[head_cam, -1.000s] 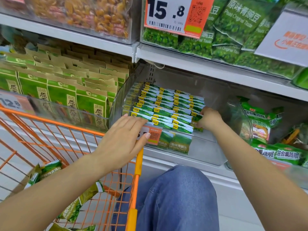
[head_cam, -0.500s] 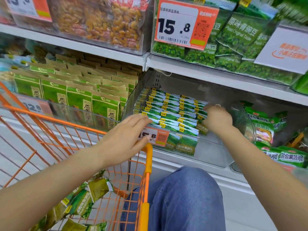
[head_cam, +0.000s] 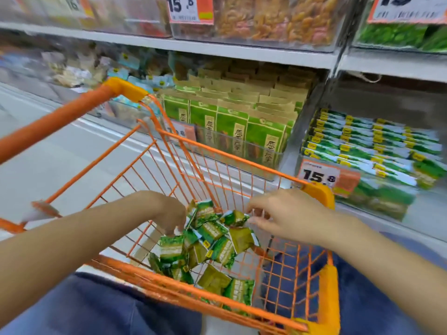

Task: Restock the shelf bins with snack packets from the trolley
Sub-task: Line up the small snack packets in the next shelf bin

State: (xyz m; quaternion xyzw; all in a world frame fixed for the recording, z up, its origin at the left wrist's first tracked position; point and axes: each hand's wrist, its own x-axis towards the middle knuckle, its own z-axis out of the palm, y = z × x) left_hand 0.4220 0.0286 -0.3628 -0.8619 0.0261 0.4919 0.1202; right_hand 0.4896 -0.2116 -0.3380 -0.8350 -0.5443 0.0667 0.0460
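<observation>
Several small green snack packets (head_cam: 212, 247) lie heaped in the bottom of the orange wire trolley (head_cam: 225, 154). My left hand (head_cam: 169, 211) reaches down into the heap with its fingers bent downward; their tips are hidden among the packets. My right hand (head_cam: 283, 213) hovers over the right side of the heap, fingers loosely spread, fingertips touching the edge of one packet (head_cam: 233, 217). The clear shelf bin (head_cam: 411, 204) at the right holds neat rows of the same green packets (head_cam: 367, 146).
A bin of tall green-and-brown bags (head_cam: 232, 124) stands left of the packet bin. Upper-shelf bins hold nuts (head_cam: 271, 18) and green peas (head_cam: 396, 32). A 15.8 price tag (head_cam: 321, 176) hangs on the bin front. My knees in blue trousers (head_cam: 101, 308) flank the trolley.
Both hands have left the shelf bin and dropped into the trolley. The view has swung left and down, so the bin now sits at the right.
</observation>
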